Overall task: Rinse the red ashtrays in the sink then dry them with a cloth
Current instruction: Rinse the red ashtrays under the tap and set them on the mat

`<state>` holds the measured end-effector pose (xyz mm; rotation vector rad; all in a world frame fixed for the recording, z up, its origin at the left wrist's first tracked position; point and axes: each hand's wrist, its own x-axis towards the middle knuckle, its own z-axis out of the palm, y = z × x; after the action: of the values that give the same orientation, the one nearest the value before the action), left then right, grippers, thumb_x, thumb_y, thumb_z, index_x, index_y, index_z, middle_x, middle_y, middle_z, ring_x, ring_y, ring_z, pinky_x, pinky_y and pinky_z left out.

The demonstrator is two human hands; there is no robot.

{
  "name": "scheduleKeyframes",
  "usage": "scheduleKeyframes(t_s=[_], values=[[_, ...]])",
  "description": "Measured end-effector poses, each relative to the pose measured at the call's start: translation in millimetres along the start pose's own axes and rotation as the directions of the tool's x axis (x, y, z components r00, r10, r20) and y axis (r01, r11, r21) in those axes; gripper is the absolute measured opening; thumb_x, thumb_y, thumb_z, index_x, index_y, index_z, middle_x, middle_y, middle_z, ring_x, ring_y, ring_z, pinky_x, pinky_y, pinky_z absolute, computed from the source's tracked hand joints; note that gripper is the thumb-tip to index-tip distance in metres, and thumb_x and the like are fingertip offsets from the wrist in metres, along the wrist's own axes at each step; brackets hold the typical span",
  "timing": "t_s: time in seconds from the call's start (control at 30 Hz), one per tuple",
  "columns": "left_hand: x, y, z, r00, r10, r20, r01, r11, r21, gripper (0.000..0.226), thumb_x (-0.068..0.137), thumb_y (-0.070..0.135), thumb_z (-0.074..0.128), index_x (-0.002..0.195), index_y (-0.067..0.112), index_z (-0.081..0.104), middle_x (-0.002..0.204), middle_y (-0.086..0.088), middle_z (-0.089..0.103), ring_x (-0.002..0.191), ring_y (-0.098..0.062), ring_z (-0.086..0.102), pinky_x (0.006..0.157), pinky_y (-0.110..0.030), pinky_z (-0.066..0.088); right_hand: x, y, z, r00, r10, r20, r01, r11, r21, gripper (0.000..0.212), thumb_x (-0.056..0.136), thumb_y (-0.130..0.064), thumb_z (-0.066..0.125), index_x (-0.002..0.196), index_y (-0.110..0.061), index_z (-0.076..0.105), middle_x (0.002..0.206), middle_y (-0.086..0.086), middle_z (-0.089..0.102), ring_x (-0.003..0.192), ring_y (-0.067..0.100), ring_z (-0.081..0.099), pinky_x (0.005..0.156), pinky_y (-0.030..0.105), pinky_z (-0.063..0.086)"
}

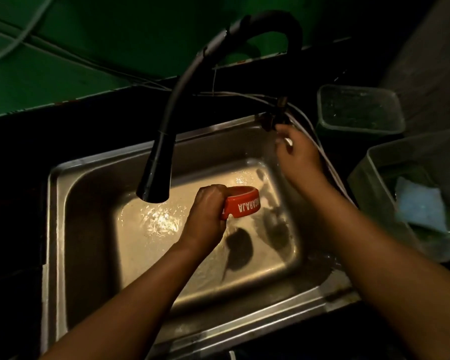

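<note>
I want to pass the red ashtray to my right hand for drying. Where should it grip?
Probably the free right-hand wall of the red ashtray, pinched over the rim, coming from the right. The left hand already wraps the opposite side, and the right hand is on that side.

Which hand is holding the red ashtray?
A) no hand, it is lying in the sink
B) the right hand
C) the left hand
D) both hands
C: the left hand curls round the red ashtray and holds it up over the sink, while the right hand is away from it, up by the tap handle at the back corner.
</note>
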<state>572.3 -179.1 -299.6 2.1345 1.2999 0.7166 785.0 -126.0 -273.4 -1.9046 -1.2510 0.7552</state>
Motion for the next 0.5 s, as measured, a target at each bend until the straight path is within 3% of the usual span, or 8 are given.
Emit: scheduleKeyframes(t_s=[0.1,0.2,0.3,0.37,0.43,0.5], values=[[-13,-8,1,0.996,0.046,0.083,-0.054,0.994,0.097,0.031,0.066,0.0,0.06,0.096,0.004,0.062,0.095,-0.014,0.064,0.087,-0.031,0.057,0.075,-0.028,0.038,-45,17,8,0.994,0.058,0.092,-0.06,0.998,0.019,0.031,0.099,-0.023,0.047,0.129,-0.022,0.054,0.126,0.001,0.058,0.108,0.014,0.056,0.086,0.027,0.045],[-25,-20,-2,0.973,0.085,0.214,-0.13,0.97,0.207,0.032,0.065,-0.002,0.076,0.092,0.004,0.062,0.093,-0.015,0.065,0.083,-0.035,0.061,0.073,-0.034,0.048,-81,37,23,0.984,0.101,0.15,-0.107,0.994,0.034,0.023,0.097,-0.021,0.05,0.118,-0.023,0.059,0.115,0.001,0.062,0.102,0.018,0.061,0.085,0.032,0.051],[-38,-30,-12,0.96,0.072,0.269,-0.158,0.936,0.313,0.038,0.059,0.005,0.084,0.09,0.004,0.063,0.091,-0.016,0.066,0.08,-0.035,0.062,0.069,-0.039,0.052,-112,46,35,0.951,0.121,0.284,-0.108,0.992,-0.063,0.018,0.096,-0.021,0.051,0.108,-0.025,0.063,0.107,0.001,0.066,0.093,0.017,0.062,0.082,0.031,0.05],[-46,-30,-22,0.981,-0.013,0.196,-0.042,0.961,0.274,0.034,0.064,0.002,0.079,0.094,0.003,0.062,0.094,-0.016,0.064,0.085,-0.033,0.059,0.072,-0.038,0.049,-129,48,44,0.912,0.124,0.391,-0.056,0.982,-0.18,0.022,0.095,-0.022,0.052,0.112,-0.02,0.065,0.112,0.001,0.067,0.098,0.018,0.061,0.084,0.024,0.044],[-61,-29,-32,0.965,-0.261,0.014,0.259,0.962,0.088,0.025,0.074,-0.003,0.064,0.097,0.005,0.058,0.093,-0.01,0.059,0.086,-0.026,0.054,0.074,-0.036,0.047,-145,44,54,0.877,0.133,0.462,-0.022,0.971,-0.237,0.026,0.095,-0.023,0.053,0.117,-0.018,0.065,0.117,0.001,0.066,0.105,0.017,0.059,0.085,0.02,0.04],[-76,-28,-47,0.795,-0.597,-0.108,0.559,0.79,-0.25,0.018,0.082,-0.002,0.053,0.095,0.011,0.052,0.089,-0.005,0.059,0.083,-0.025,0.058,0.07,-0.037,0.05,-159,33,66,0.854,0.148,0.498,-0.03,0.971,-0.237,0.026,0.095,-0.025,0.053,0.118,-0.02,0.065,0.118,0.0,0.066,0.104,0.015,0.058,0.087,0.021,0.041]])
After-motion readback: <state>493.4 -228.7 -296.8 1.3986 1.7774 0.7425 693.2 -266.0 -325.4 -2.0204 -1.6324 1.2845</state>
